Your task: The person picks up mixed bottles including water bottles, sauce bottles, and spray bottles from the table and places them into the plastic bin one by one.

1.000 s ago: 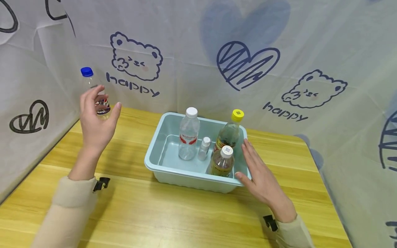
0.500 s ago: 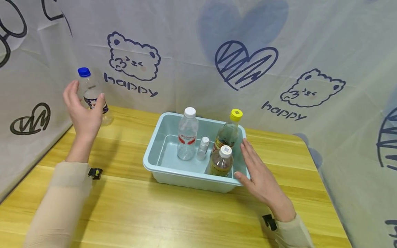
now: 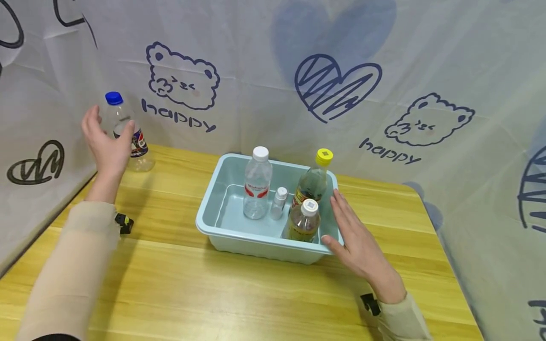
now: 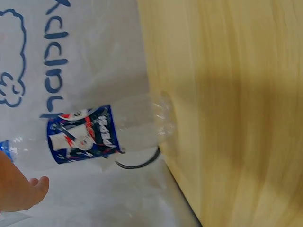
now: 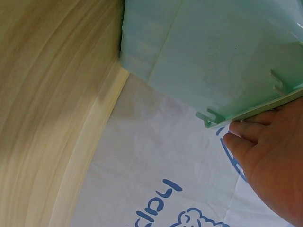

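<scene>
My left hand [image 3: 108, 147] is around the near side of a clear plastic soda bottle [image 3: 141, 149] with a blue cap, its thumb and fingers spread. The left wrist view shows that bottle's dark blue label [image 4: 83, 135], with fingertips [image 4: 40, 189] near its neck and apart from it. The bottle stands upright at the table's back left. My right hand [image 3: 367, 251] rests on the right end of a light blue plastic tub [image 3: 264, 251], fingers straight along the rim. In the right wrist view, fingers [image 5: 251, 130] lie at the rim's outer edge.
Inside the tub stand a clear bottle with a red label [image 3: 257, 189], a tiny white-capped bottle [image 3: 278, 204], a yellow-capped bottle [image 3: 314, 182] and a white-capped bottle of darker tint [image 3: 304, 225]. Printed cloth [image 3: 256, 104] hangs behind the wooden table [image 3: 213, 298].
The left hand has moved left and slightly away from the body, coming around the blue-capped bottle, whose label now shows beside the thumb. The right hand has stayed on the tub.
</scene>
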Demonstrator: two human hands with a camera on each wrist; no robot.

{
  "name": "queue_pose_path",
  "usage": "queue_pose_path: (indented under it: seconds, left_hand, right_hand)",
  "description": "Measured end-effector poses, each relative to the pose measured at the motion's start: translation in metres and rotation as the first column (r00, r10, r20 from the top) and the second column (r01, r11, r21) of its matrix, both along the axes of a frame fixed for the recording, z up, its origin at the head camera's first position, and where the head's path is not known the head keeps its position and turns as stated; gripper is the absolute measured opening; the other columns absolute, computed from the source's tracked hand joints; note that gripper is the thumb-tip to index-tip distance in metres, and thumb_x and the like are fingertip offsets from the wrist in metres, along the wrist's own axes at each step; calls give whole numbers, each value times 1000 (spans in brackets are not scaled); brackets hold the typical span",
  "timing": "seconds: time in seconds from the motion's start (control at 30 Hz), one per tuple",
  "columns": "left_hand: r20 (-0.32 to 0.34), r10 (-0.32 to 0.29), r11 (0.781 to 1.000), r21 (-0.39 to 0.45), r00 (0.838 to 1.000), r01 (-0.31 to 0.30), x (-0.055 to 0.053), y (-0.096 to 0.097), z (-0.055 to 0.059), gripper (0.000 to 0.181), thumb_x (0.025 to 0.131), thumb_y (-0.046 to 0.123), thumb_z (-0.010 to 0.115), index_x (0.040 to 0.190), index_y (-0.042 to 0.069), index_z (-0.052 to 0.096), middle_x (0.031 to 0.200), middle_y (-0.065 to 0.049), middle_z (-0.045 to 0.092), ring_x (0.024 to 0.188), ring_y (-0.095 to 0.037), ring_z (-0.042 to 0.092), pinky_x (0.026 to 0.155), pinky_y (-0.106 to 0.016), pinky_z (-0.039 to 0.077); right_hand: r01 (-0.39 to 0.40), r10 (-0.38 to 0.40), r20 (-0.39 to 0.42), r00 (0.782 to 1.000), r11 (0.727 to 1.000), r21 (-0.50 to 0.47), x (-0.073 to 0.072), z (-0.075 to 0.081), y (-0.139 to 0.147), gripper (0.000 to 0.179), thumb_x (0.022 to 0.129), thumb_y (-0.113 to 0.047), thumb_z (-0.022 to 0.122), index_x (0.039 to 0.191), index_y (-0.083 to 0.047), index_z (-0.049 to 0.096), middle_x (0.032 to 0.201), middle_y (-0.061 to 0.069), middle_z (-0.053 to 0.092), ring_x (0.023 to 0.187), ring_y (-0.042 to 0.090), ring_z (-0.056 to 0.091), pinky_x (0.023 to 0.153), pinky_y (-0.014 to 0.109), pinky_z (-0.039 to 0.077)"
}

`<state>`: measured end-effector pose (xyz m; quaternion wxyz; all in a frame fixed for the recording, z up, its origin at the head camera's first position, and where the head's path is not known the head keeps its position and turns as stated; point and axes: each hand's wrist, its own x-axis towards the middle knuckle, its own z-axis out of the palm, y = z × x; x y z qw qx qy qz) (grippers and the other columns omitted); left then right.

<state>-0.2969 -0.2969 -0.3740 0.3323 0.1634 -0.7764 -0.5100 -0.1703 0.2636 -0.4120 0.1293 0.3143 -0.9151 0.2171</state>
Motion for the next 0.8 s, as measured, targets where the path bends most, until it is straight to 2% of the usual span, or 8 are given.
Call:
queue_pose_path:
  seconds: [0.3, 0.4, 0.6, 0.8]
  left_hand:
    - [157, -46, 999, 35, 987, 41, -6, -17, -7, 88, 99, 49, 64, 167, 26, 14, 171, 4, 16, 154, -13, 19, 126, -30, 19]
    - [175, -75, 997, 39, 982, 69, -9, -19, -8, 91, 99, 49, 65, 168, 27, 11, 172, 5, 15, 156, -14, 18, 128, -33, 17]
    - [200, -96, 995, 7, 975, 97, -13, -23, -10, 91, 100, 48, 64, 168, 25, 8, 173, 7, 13, 157, -16, 18, 128, -34, 17]
    - [218, -123, 992, 24, 968, 121, -15, -25, -9, 89, 102, 47, 61, 168, 26, 6, 173, 5, 11, 158, -17, 16, 129, -34, 15]
  right_hand:
    - [9, -9, 21, 1000, 1000, 2, 0, 2, -1, 86, 107, -61, 40, 165, -1, 18, 174, 16, 10, 159, 33, 15, 130, 36, 10]
    - [10, -10, 18, 1000, 1000, 1, 0, 2, -1, 87, 107, -61, 40, 165, 0, 18, 173, 16, 11, 159, 33, 15, 130, 36, 11]
    - [14, -14, 26, 1000, 1000, 5, 1, 2, -1, 86, 107, -60, 41, 165, -2, 16, 174, 15, 9, 159, 32, 14, 130, 37, 11]
    - [22, -23, 41, 999, 1000, 13, 2, 2, 0, 85, 107, -58, 42, 166, -4, 14, 175, 11, 7, 159, 31, 13, 130, 41, 14]
